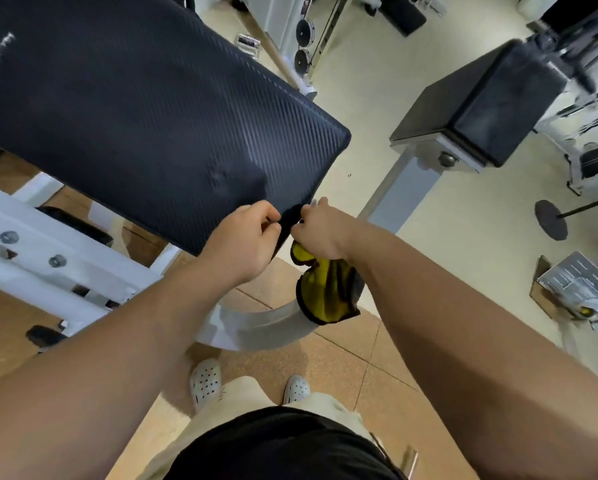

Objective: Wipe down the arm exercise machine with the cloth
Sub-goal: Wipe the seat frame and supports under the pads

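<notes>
Both hands at pad 5 o'clock corner. Right hand clenches cloth, hanging at its 6 o'clock, off pad. Left hand curled at pad edge; grip unclear. Wiping seemingly barely started; pad face and frame left.

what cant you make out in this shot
All in the head view:
- cloth: its top is hidden under the right hand
- white print on the pad: too small to read
- pad's left end: cut off by the frame edge
- machine at top right: blurred
</notes>
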